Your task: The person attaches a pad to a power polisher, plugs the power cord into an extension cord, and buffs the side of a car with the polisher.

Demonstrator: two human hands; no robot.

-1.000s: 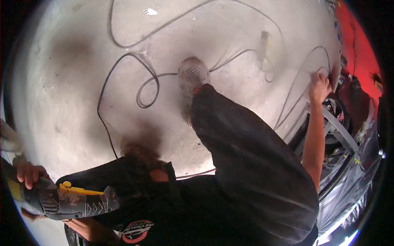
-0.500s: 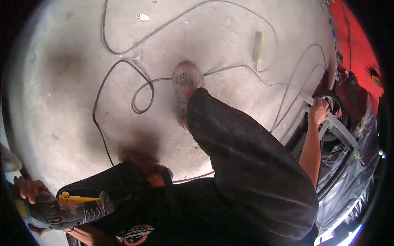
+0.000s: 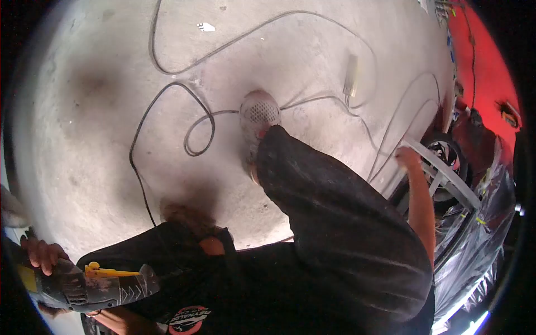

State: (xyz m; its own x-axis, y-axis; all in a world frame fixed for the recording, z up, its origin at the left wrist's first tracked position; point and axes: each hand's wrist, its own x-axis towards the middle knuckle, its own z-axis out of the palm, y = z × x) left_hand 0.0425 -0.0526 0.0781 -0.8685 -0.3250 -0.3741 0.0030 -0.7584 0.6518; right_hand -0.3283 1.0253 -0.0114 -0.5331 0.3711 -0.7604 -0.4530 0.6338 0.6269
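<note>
My left hand (image 3: 44, 255) is wrapped round the rear of a dark grey and yellow power tool (image 3: 92, 287), which lies sideways near my lap. A yellow lever sticks up along its upper side, and its working end is hard to make out. On the right, my right arm reaches out to a grey metal frame (image 3: 449, 173). My right hand (image 3: 409, 158) is at the frame's near end with its fingers curled in; they are small and slightly blurred. Behind the frame sits a black wheel (image 3: 446, 153).
Dark cables (image 3: 134, 151) loop across the concrete floor (image 3: 307, 50) and pass by my dusty shoe (image 3: 259, 111). A light-coloured bar-shaped thing (image 3: 351, 78) lies among them. Clear plastic sheeting (image 3: 474, 273) hangs at the right, below a red surface (image 3: 488, 67).
My right hand has moved left, away from the wheel, to the end of the metal frame. The view has shifted slightly. My left hand stays on the power tool.
</note>
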